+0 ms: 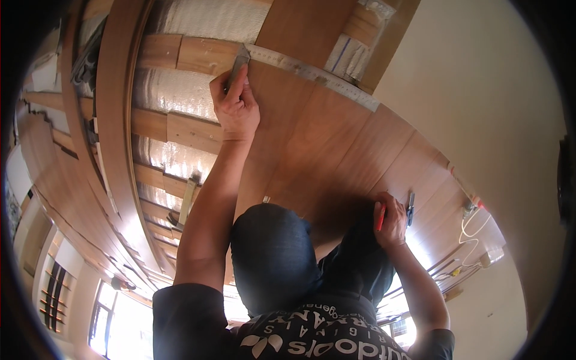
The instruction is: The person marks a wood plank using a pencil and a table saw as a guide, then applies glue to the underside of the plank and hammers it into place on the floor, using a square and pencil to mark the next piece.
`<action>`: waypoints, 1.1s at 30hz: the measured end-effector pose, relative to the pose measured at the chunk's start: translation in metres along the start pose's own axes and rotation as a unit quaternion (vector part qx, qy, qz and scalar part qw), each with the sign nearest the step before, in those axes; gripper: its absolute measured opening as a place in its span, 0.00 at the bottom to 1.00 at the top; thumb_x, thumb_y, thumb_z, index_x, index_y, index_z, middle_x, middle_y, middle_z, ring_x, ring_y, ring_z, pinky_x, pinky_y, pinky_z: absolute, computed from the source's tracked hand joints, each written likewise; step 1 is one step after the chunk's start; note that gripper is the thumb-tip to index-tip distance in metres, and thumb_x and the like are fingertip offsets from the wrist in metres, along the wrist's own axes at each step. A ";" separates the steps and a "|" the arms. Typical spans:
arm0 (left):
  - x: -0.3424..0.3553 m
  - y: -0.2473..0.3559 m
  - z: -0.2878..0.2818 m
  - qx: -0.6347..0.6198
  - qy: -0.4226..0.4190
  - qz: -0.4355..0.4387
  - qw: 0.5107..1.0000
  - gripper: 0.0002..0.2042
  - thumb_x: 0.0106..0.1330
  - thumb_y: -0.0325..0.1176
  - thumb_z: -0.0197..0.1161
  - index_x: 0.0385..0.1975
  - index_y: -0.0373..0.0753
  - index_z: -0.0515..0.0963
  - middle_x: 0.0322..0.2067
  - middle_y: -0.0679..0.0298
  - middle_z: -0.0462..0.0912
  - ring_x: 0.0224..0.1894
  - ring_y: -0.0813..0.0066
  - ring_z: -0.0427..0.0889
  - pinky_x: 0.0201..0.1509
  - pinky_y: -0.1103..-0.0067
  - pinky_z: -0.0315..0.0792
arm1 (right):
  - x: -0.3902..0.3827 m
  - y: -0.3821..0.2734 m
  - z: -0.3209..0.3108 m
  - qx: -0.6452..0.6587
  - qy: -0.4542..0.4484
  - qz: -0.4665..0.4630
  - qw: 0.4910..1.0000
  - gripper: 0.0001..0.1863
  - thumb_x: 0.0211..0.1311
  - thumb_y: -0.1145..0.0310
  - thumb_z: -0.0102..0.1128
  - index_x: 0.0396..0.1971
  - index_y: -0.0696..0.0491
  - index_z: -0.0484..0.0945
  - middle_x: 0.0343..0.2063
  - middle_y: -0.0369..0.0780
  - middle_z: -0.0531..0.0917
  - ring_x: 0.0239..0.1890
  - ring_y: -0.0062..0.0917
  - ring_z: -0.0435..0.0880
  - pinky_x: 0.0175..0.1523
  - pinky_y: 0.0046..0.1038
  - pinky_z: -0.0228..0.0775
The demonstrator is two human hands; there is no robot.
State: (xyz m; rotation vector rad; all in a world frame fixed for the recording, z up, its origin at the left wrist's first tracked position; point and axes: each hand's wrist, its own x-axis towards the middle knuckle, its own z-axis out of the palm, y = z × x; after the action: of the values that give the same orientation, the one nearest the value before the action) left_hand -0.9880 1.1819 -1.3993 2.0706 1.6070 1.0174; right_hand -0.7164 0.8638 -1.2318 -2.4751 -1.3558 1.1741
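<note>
My left hand [237,112] is stretched far forward, its fingers closed on the short stock of a metal carpenter's square [312,73]. The marked blade lies across the brown floor planks [300,129] and reaches right, close to the wall. Beside my right knee, my right hand [393,219] grips a slim red pencil or marker [380,217]; its kind is not clear. A narrow dark blue tool [410,209], hard to make out, is just right of that hand.
Left of the laid planks, wooden battens [192,129] cross silvery foil [177,93]. A hammer-like tool [188,201] rests there. Long loose boards [114,120] lie further left. Along the pale wall [480,90] at right is a white cord [471,231].
</note>
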 end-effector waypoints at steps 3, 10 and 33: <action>0.002 0.000 0.000 -0.006 -0.001 -0.007 1.000 0.17 0.67 0.20 0.66 0.52 0.48 0.88 0.49 0.57 0.78 0.45 0.59 0.83 0.44 0.70 0.82 | 0.000 0.002 0.000 0.003 -0.001 0.010 1.000 0.12 0.72 0.69 0.58 0.52 0.55 0.78 0.45 0.49 0.87 0.51 0.49 0.85 0.60 0.44 0.74; 0.004 0.003 -0.001 0.011 0.002 -0.017 1.000 0.16 0.66 0.22 0.66 0.49 0.49 0.89 0.45 0.60 0.80 0.43 0.59 0.83 0.44 0.68 0.82 | -0.002 0.010 0.009 -0.009 0.020 -0.013 1.000 0.14 0.72 0.69 0.60 0.54 0.53 0.80 0.42 0.48 0.87 0.49 0.47 0.85 0.58 0.44 0.73; 0.006 0.010 -0.007 0.024 0.007 -0.059 0.998 0.14 0.66 0.23 0.66 0.47 0.48 0.89 0.44 0.60 0.81 0.39 0.62 0.86 0.39 0.70 0.82 | 0.193 -0.158 0.039 0.376 0.218 -0.096 0.895 0.09 0.77 0.68 0.62 0.47 0.58 0.79 0.35 0.35 0.83 0.37 0.16 0.80 0.44 0.22 0.74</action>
State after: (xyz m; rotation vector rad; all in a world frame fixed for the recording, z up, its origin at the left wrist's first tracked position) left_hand -0.9849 1.1834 -1.3858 1.9763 1.7530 0.9641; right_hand -0.7898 1.0929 -1.3070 -1.8322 -0.7837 0.8071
